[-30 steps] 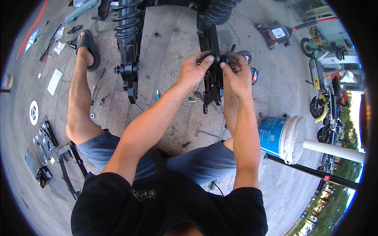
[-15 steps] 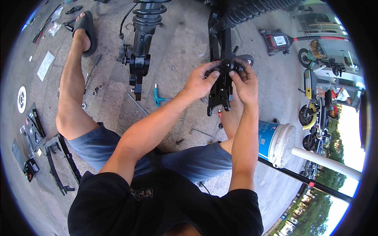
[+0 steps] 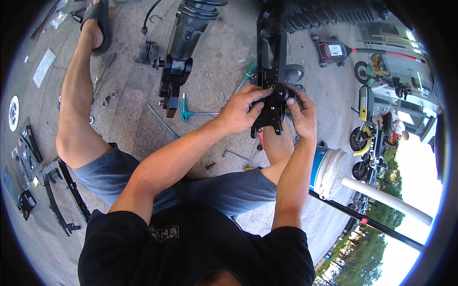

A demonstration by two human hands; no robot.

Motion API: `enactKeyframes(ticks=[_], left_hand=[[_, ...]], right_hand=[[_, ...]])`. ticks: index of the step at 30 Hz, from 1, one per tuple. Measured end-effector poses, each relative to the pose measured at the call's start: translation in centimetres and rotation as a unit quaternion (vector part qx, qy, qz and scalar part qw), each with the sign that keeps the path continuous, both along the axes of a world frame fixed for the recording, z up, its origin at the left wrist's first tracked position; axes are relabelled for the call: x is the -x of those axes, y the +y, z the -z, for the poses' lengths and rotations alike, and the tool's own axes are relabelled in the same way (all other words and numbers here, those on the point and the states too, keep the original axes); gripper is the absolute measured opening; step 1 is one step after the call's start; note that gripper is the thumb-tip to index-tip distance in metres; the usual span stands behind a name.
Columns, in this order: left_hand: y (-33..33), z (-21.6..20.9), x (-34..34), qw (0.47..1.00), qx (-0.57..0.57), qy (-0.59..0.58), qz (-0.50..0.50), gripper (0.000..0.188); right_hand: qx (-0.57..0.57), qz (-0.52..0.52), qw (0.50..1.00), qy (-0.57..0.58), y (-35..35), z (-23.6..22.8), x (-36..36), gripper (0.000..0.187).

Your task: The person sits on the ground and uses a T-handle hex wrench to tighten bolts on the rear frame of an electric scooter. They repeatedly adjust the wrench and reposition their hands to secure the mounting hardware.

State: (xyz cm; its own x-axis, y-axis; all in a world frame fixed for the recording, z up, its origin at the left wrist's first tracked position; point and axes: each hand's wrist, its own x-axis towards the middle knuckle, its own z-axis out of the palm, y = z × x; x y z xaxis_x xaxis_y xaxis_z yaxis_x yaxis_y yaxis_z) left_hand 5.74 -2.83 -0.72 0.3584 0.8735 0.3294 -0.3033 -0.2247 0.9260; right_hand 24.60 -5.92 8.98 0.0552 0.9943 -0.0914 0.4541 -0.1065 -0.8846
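Observation:
A black metal bracket (image 3: pixel 273 110) with holes and a forked lower end hangs from the black frame arm in front of me. My left hand (image 3: pixel 242 108) grips its left edge, thumb below and fingers on top. On the bracket's right side, my right hand (image 3: pixel 302 113) is closed, thumb and fingertips around a small round black part (image 3: pixel 282 93) that the fingers partly hide. To the left stands a thick black fork leg (image 3: pixel 185 43) with a clamp at its lower end. Farther right, a black coil spring (image 3: pixel 329 18) crosses the top.
On the paving lie a teal T-handle hex key (image 3: pixel 185 113), a long rod (image 3: pixel 162 121), an L-shaped key (image 3: pixel 236 154) and metal rings (image 3: pixel 105 103). A blue-and-white bucket (image 3: pixel 329 172) stands by my right forearm. A red floor jack (image 3: pixel 330 49) and parked two-wheelers (image 3: pixel 365 136) are farther right.
My view has shifted, and the fork leg now looks larger and more slanted. Both hands sit slightly lower along the bracket, the right thumb now beside the round part.

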Motion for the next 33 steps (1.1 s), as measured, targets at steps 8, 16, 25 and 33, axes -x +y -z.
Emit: enactKeyframes(ticks=[8,16,25,33], left_hand=[[-0.3,0.6,0.0,1.000,-0.025,0.000,0.001,0.037],[1.2,0.6,-2.9,0.979,0.192,-0.066,-0.024,0.028],[3.1,0.0,-3.6,0.953,0.272,-0.122,0.053,0.014],[4.2,0.0,-2.8,0.926,0.300,-0.169,0.154,0.008]], right_hand=[[-0.073,0.007,0.996,-0.046,0.1,0.7,1.6,0.043],[-0.046,0.029,0.996,-0.076,0.0,0.1,2.2,0.041],[-0.063,0.014,0.990,-0.125,0.0,-0.4,3.1,0.040],[-0.046,-0.015,0.979,-0.196,0.3,-1.6,3.7,0.037]])
